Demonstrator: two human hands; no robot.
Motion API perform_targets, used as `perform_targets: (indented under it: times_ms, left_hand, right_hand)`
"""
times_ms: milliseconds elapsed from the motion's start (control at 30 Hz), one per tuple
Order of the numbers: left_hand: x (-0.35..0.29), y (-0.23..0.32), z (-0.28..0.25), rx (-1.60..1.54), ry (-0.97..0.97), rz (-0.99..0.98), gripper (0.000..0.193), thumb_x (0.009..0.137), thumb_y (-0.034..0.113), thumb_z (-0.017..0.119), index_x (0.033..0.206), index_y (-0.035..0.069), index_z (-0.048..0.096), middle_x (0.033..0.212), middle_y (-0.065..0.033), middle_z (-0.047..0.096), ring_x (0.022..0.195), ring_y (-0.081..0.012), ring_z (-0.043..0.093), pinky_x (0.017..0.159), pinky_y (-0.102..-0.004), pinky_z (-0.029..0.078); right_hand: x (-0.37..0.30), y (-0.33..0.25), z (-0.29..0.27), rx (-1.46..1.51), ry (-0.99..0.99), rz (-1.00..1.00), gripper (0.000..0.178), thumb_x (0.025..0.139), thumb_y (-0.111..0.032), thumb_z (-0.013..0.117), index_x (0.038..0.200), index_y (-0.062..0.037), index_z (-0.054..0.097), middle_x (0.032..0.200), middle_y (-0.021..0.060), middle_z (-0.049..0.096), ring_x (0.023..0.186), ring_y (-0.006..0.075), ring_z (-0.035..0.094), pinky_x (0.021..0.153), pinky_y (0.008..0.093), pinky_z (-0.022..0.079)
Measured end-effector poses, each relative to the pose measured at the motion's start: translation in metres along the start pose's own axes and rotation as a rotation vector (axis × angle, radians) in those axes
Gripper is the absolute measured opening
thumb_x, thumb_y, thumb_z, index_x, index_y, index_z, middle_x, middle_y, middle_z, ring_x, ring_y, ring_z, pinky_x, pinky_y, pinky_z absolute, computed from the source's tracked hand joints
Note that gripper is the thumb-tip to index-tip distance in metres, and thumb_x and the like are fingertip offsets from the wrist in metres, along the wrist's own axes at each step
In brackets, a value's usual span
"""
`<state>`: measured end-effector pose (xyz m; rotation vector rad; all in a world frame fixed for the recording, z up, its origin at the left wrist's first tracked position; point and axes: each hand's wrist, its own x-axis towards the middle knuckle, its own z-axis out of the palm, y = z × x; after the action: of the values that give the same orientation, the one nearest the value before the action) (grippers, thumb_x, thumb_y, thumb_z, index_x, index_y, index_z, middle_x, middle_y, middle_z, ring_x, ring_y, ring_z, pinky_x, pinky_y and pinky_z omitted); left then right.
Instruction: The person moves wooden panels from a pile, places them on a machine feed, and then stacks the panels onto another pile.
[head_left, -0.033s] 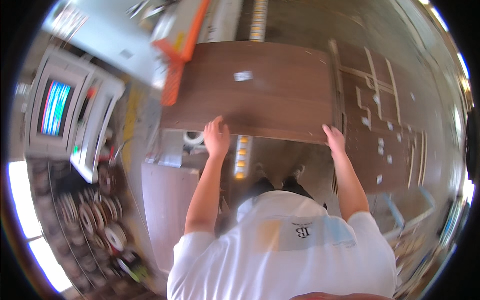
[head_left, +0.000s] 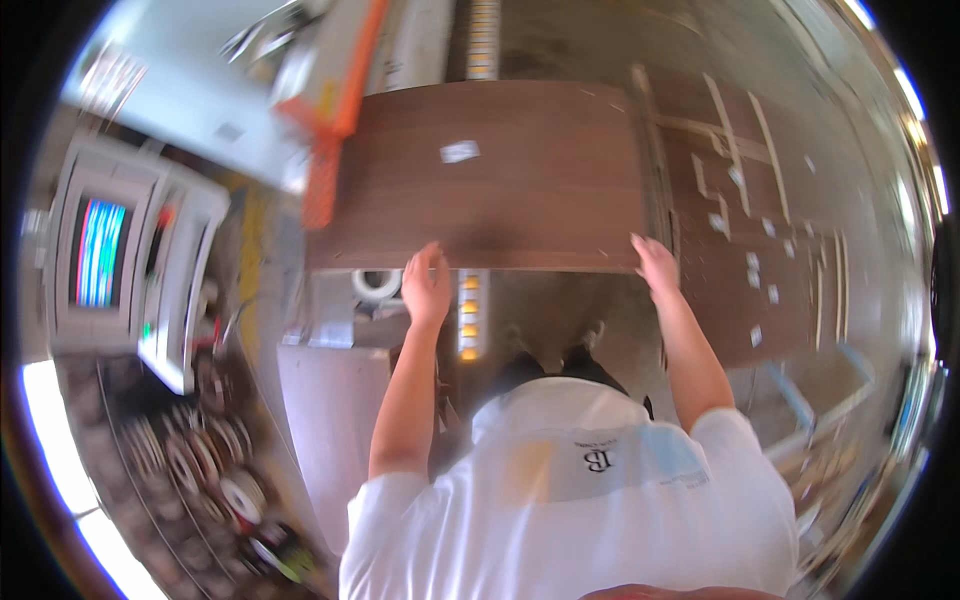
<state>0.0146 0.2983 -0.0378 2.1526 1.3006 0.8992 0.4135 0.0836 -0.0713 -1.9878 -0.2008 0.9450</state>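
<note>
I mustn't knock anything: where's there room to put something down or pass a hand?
The brown wood-grain panel is bare in its middle, right of the white label. A hand could probably pass between the forearms, bordered by the panel's near edge and the white T-shirt. Crowded: the boards at right, with pale strips, and the lower-left rolls.

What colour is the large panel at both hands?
The panel is reddish brown, with a small white label on top; best seen in the head view.

Smooth, matt, wood-look panel (head_left: 490, 190)
</note>
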Motion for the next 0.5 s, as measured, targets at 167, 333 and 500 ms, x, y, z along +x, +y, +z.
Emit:
perform_targets:
  times_ms: [167,333,500]
  left_hand:
    - [-0.059,0.07,0.055,-0.358,-0.478,-0.038,0.015,0.1,0.008,0.06,0.111,0.001,0.068,0.091,-0.0078,0.072,0.083,-0.0138,0.068,0.076,-0.0282,0.055]
    - [-0.134,0.106,0.101,-0.141,-0.865,0.144,0.026,0.095,0.023,0.065,0.116,0.009,0.069,0.108,-0.013,0.072,0.093,-0.0266,0.071,0.082,-0.0361,0.056]
    - [-0.172,0.096,0.118,-0.011,-1.431,0.236,0.036,0.095,0.03,0.062,0.126,0.013,0.065,0.118,-0.0075,0.071,0.106,-0.0255,0.068,0.09,-0.037,0.053]
  right_hand:
    - [0.006,0.055,-0.017,-0.021,0.135,-0.18,0.055,0.096,-0.053,0.057,0.114,-0.0027,0.067,0.099,0.0084,0.071,0.093,0.02,0.067,0.086,0.0342,0.049]
    - [-0.037,0.134,-0.057,0.21,0.135,0.173,0.057,0.096,-0.055,0.059,0.122,-0.004,0.062,0.104,0.006,0.07,0.09,0.0154,0.065,0.078,0.0312,0.05]
    - [-0.064,0.248,-0.1,0.397,0.161,0.473,0.054,0.096,-0.057,0.058,0.126,-0.0119,0.06,0.113,0.004,0.069,0.095,0.0159,0.063,0.074,0.0338,0.049]
